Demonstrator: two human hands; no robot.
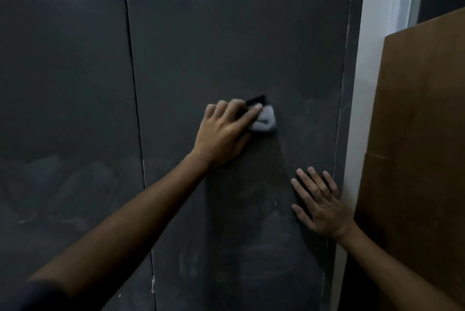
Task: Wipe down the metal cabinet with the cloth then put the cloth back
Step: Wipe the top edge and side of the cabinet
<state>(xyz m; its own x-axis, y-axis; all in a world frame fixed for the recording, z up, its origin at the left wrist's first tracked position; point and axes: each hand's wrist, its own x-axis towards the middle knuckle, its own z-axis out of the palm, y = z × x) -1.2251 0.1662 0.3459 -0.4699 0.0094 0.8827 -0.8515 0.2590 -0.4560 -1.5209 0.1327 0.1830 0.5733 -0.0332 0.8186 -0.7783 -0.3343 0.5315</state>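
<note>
Cloth, white and bunched, pressed to grey metal cabinet door by left hand, fingers curled over it beside dark handle. Right hand flat (fingers spread) lower on door. No legible writing.

The left hand presses a pale cloth against the right door of the dark metal cabinet, just below its black handle. The right hand lies flat near that door's right edge, fingers spread. A brown board stands right of the cabinet.
</note>
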